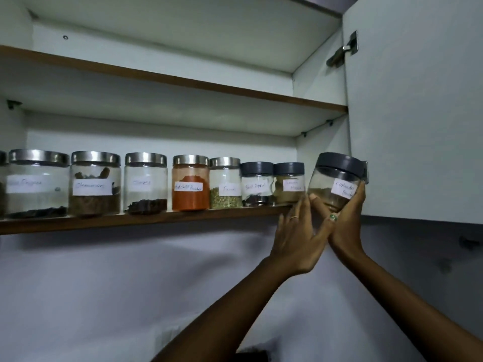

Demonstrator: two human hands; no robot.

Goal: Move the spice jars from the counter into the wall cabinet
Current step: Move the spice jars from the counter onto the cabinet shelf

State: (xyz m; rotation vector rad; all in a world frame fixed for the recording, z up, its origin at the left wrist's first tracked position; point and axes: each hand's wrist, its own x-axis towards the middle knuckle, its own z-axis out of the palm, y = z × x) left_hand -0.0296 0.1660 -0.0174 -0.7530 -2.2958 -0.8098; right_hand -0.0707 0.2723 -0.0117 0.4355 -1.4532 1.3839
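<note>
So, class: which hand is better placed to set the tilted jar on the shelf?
Right. The right hand already cups the jar from below; the left hand only touches its side with straight fingers.

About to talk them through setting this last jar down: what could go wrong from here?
The coriander jar is tilted and held off the shelf edge; it could clip the edge or the open door. The free spot is tight, so it may knock the neighbouring grey-lidded jar. The left hand only touches it with straight fingers; the right hand bears it.

Grey wall (130,283), dim light, dark wall fitting (469,242)
</note>
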